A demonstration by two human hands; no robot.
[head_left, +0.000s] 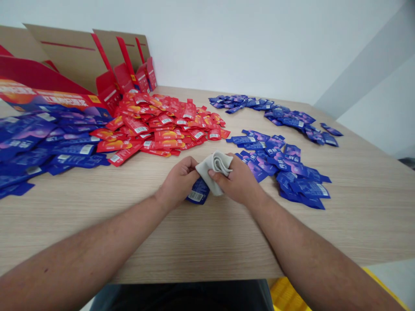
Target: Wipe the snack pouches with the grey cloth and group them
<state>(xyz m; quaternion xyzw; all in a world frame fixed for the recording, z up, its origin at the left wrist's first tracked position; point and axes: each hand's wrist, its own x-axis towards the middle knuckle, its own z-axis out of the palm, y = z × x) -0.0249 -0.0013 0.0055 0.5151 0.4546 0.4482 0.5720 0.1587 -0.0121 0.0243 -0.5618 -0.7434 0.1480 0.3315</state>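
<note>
In the middle of the head view, my right hand (238,181) is closed round a folded pale grey cloth (215,166). A blue pouch (198,192) with a white barcode hangs just under the cloth, its upper part covered. My left hand (181,177) pinches at the pouch's top, beside the cloth's left corner. The cloth lies against the pouch. Right of my hands is a loose pile of blue pouches (292,170). Beyond my left hand spreads a heap of red pouches (162,125).
Another heap of blue pouches (58,142) lies at the left, before open red and brown cartons (71,56). More blue pouches (259,103) form a strip at the back of the wooden table (194,250). Something yellow (287,296) shows below the table's front edge.
</note>
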